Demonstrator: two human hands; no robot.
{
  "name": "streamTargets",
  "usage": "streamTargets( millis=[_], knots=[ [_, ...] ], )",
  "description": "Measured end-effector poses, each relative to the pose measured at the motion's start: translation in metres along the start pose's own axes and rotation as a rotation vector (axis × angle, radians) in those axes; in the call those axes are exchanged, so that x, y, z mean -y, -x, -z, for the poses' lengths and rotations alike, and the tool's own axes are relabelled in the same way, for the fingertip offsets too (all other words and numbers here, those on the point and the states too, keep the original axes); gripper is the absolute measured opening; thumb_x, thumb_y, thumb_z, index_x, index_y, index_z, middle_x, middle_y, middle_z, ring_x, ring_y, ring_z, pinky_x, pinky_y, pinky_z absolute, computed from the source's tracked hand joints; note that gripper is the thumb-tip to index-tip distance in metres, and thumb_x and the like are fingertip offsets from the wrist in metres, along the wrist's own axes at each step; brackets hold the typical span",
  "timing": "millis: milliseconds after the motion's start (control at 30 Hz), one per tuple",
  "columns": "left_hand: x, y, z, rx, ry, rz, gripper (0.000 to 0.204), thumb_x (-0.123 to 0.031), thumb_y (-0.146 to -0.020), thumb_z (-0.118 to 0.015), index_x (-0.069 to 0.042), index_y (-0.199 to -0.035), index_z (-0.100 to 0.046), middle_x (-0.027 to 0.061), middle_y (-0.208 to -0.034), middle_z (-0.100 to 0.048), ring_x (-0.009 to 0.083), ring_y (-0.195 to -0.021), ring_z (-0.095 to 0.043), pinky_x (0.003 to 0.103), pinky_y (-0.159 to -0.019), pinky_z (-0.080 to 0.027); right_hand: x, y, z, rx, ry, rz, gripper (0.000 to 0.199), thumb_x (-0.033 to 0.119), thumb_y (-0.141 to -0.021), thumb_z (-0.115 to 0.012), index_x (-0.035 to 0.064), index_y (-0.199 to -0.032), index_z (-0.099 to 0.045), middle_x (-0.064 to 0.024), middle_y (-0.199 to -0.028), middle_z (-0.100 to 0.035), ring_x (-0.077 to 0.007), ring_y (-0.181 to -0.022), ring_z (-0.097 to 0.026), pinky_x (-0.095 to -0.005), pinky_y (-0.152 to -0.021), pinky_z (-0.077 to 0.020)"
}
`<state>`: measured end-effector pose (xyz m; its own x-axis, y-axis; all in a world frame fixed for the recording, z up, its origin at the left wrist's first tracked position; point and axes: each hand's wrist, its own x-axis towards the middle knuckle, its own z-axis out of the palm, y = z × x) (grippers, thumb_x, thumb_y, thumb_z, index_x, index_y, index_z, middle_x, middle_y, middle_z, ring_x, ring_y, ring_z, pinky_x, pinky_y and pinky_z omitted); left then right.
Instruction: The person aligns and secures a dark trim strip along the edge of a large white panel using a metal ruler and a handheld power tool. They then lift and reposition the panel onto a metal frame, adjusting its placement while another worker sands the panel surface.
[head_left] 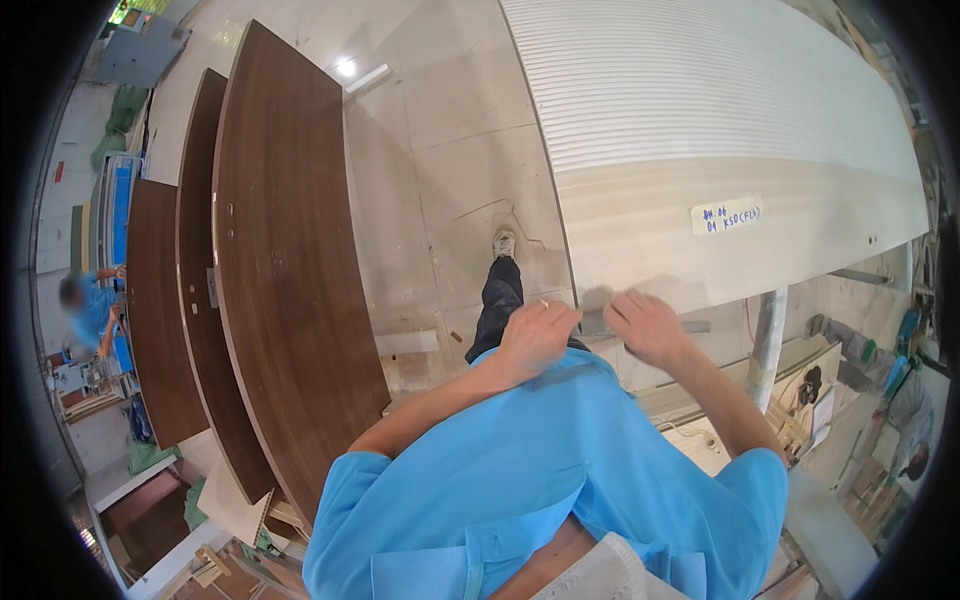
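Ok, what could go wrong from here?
The left hand and right hand are close to the near-left corner of the pale panel; if it shifts, they might get knocked.
The brown panels are close on the left, so a step that way might bump them.
A small brown scrap lies on the floor near the leg and could be slipped on.

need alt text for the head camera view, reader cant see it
The wearer's left hand and right hand, fingers curled, are near the closest corner of a pale, partly ribbed panel. Dark brown panels stand to the left, with a blue-clad co-worker beyond.
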<state>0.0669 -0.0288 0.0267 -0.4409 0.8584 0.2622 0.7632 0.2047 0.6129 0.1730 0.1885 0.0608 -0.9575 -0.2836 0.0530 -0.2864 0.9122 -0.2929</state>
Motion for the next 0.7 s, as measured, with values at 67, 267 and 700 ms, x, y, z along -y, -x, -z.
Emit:
streamTargets(
  millis=[67,267,700],
  knots=[
    [-0.004,0.004,0.009,0.077,0.057,0.012,0.024,-0.002,-0.071,-0.069,-0.008,-0.094,-0.070,0.0057,-0.082,-0.065,0.0256,-0.077,-0.066,0.038,-0.068,-0.053,0.009,0.002,0.012,0.062,-0.075,0.044,0.029,0.012,-0.073,-0.069,0.0079,-0.101,-0.061,-0.0065,-0.095,-0.060,-0.0254,-0.090,-0.062,-0.0373,-0.070,-0.0551],
    [0.099,-0.095,0.054,-0.149,0.224,0.351,0.020,-0.008,-0.088,-0.067,-0.006,-0.107,-0.074,0.0095,-0.095,-0.074,0.0220,-0.086,-0.071,0.033,-0.077,-0.056,-0.058,-0.056,0.048,-0.489,-0.345,-0.381,0.033,0.015,-0.084,-0.077,0.0048,-0.115,-0.070,-0.0088,-0.099,-0.069,-0.0241,-0.079,-0.065,-0.0352,-0.067,-0.0527],
    [0.415,-0.475,0.093,-0.813,0.266,0.493,0.011,-0.008,-0.086,-0.074,-0.008,-0.096,-0.076,0.0064,-0.084,-0.075,0.0228,-0.077,-0.071,0.036,-0.073,-0.053,-0.136,-0.090,-0.007,-0.690,-0.121,-1.017,0.014,-0.002,-0.094,-0.065,0.0007,-0.108,-0.069,-0.0127,-0.104,-0.063,-0.0201,-0.087,-0.061,-0.0288,-0.070,-0.0495]
  ],
)
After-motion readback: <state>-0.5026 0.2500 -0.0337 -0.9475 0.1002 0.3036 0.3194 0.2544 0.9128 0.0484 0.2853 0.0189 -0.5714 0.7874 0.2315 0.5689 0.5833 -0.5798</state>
